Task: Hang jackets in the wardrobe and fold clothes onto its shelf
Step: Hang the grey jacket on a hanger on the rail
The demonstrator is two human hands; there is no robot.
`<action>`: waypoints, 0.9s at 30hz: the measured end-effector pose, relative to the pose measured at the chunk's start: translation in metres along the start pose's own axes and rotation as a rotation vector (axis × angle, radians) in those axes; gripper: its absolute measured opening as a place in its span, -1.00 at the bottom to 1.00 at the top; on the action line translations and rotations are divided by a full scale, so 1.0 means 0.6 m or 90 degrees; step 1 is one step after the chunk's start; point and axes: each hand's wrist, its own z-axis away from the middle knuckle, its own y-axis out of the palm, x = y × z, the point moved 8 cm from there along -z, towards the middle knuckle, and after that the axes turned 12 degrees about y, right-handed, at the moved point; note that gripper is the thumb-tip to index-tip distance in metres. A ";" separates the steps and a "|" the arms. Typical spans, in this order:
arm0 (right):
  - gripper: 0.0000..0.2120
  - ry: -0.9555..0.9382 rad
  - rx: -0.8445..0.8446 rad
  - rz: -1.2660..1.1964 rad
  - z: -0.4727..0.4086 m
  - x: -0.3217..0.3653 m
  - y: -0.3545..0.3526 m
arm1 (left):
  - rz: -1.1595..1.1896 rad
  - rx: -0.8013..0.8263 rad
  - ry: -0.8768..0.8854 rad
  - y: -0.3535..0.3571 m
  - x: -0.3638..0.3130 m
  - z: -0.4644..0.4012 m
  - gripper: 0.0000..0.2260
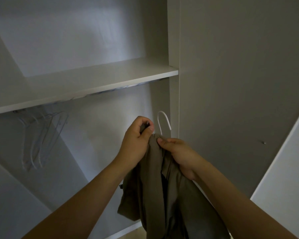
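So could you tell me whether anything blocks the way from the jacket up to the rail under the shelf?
Nothing visible does. The jacket on its hanger hangs from both hands below the rail; the spare hangers sit well left.

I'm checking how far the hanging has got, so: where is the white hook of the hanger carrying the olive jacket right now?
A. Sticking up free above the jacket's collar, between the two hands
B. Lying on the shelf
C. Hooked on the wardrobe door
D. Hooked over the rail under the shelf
A: the white hook stands free above the olive jacket, which the left hand and the right hand grip; only the empty hangers hang under the shelf.
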 end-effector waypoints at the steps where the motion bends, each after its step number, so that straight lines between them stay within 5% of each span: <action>1: -0.66 0.002 0.016 -0.010 0.000 0.000 0.002 | -0.007 -0.007 -0.003 0.002 0.002 0.002 -0.82; 7: -0.78 -0.037 0.039 0.047 0.010 0.009 0.007 | -0.004 0.009 -0.073 0.014 0.017 -0.001 -0.85; 12: -0.85 -0.056 -0.060 0.056 0.006 0.014 -0.014 | -0.090 0.127 -0.178 0.012 0.046 0.003 -0.82; 18: -0.83 -0.086 -0.136 0.108 0.007 0.029 -0.010 | -0.028 0.026 -0.273 -0.005 0.061 0.003 -0.80; 23: -0.79 -0.066 -0.153 0.157 0.010 0.041 -0.020 | 0.352 -0.144 -0.370 -0.001 0.063 0.008 -0.90; 27: -0.72 -0.091 -0.088 0.094 0.017 0.049 -0.028 | 0.327 -0.059 -0.360 -0.013 0.053 -0.002 -0.93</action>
